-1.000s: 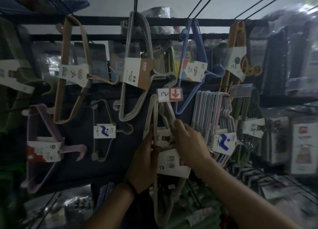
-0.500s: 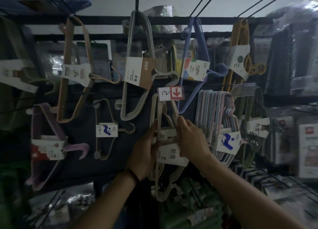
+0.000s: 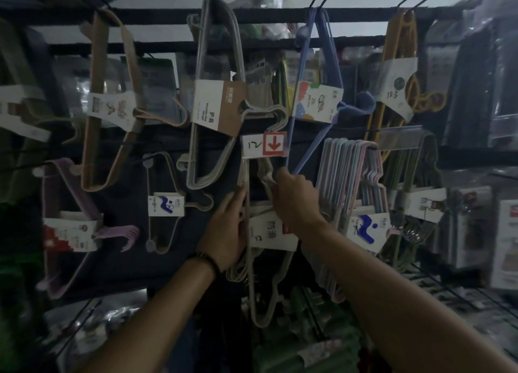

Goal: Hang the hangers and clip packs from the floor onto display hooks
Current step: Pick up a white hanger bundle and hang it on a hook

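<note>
A pack of beige hangers [image 3: 259, 302] with a white card label [image 3: 273, 234] hangs in the middle of a dark display rack, below a price tag with a red arrow [image 3: 265, 145]. My left hand [image 3: 227, 229] grips the pack's left side at the label's height. My right hand [image 3: 294, 197] is raised higher and pinches the pack's upper bars just under the price tag. The display hook itself is hidden behind the tag and my fingers.
Other hanger packs hang all around: grey ones [image 3: 213, 100] above, blue [image 3: 316, 92] and yellow [image 3: 398, 72] at upper right, pastel ones [image 3: 353, 182] close to my right hand, tan [image 3: 112, 103] and purple [image 3: 70, 227] at left. Bagged goods lie below.
Both hands have risen with the beige pack. My right hand slid up from the label to just under the price tag, and the pack hangs higher than before.
</note>
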The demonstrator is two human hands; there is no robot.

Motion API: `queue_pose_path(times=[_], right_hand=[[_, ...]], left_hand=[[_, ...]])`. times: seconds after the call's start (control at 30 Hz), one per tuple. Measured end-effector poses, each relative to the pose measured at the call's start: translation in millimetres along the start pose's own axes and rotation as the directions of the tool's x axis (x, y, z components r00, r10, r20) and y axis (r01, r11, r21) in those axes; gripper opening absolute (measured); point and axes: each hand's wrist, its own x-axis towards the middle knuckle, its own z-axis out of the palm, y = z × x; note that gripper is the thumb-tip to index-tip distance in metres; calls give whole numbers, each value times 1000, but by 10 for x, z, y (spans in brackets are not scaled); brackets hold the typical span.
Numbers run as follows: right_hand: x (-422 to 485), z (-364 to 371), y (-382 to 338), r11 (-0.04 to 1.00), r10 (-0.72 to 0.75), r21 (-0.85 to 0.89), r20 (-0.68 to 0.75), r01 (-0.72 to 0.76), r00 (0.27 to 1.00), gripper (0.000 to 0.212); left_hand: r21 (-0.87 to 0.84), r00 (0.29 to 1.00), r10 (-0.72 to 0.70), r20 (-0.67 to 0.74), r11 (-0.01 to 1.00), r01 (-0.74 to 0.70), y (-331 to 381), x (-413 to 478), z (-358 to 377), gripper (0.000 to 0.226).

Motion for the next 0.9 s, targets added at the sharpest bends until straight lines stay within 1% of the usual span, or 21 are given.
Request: queue_pose_path(times=[0.07, 0.1, 0.17, 0.23, 0.3, 0.37, 0.43, 0.47, 0.5, 0.53, 0.57, 0.6, 0.63, 0.67, 0.7, 0.73, 0.77, 0.83, 0.87, 0.9], right_hand=[[80, 30, -25, 999, 28, -21, 64, -27, 998, 8], [121, 44, -39, 999, 44, -21, 108, -42, 993, 5], [192, 116, -34, 997, 76, 1, 149, -77, 986, 2], [221, 209, -1, 992, 91, 70, 162, -103, 983, 8], [231, 333, 53, 984, 72, 150, 165, -98, 984, 14], [258, 443, 129, 971, 63, 215, 177, -101, 982, 19], [250, 531, 207, 959, 68, 258, 199, -119, 978, 19], [220, 555, 246, 956, 50, 277, 187, -101, 981, 18], [166, 572, 276, 955, 20, 289, 172, -70, 985, 26], [87, 585, 295, 958, -24, 285, 167, -25, 986, 43], [-22, 562, 279, 950, -40, 311, 193, -23, 980, 58], [-159, 548, 248, 939, -26, 340, 229, -55, 973, 68], [-310, 526, 217, 932, -7, 352, 251, -85, 968, 71], [-484, 518, 175, 930, -2, 356, 246, -89, 969, 69], [-689, 499, 117, 936, -18, 346, 223, -62, 975, 65], [-896, 484, 54, 940, -43, 339, 207, -31, 977, 59], [-1108, 470, -34, 941, -59, 338, 221, -20, 974, 52], [-1556, 449, -247, 929, -113, 370, 282, 1, 953, 32], [-1798, 448, -370, 921, -159, 389, 324, 22, 933, 23], [-2049, 459, -499, 912, -214, 408, 387, 42, 897, 16]], left_hand=[[76, 997, -45, 68, 996, 40, -14, 55, 43, 87], [122, 994, -70, 88, 991, 59, -17, 85, 67, 92], [181, 985, -124, 122, 978, 100, -29, 148, 114, 99], [187, 970, -185, 160, 970, 154, -60, 200, 165, 107], [153, 947, -253, 197, 962, 225, -83, 241, 209, 114], [97, 927, -308, 213, 951, 293, -113, 250, 254, 113], [88, 911, -346, 226, 938, 334, -121, 213, 265, 106], [104, 910, -349, 224, 937, 333, -124, 172, 266, 100], [131, 916, -341, 212, 939, 319, -134, 115, 269, 94], [167, 923, -331, 197, 939, 301, -141, 31, 265, 87], [193, 927, -328, 183, 936, 293, -145, -72, 254, 80], [200, 927, -332, 175, 934, 297, -139, -194, 231, 72], [187, 930, -332, 159, 935, 302, -126, -308, 209, 63], [175, 932, -339, 131, 933, 315, -103, -446, 171, 52], [171, 934, -345, 92, 930, 326, -58, -605, 120, 42], [175, 933, -356, 57, 923, 341, -22, -790, 59, 35], [181, 931, -365, 30, 918, 354, 0, -1012, -6, 31], [198, 913, -408, 7, 895, 399, 17, -1537, -166, 21], [196, 897, -442, 11, 881, 431, 5, -1849, -248, 15], [195, 865, -500, 42, 853, 483, -52, -2206, -308, 10]])
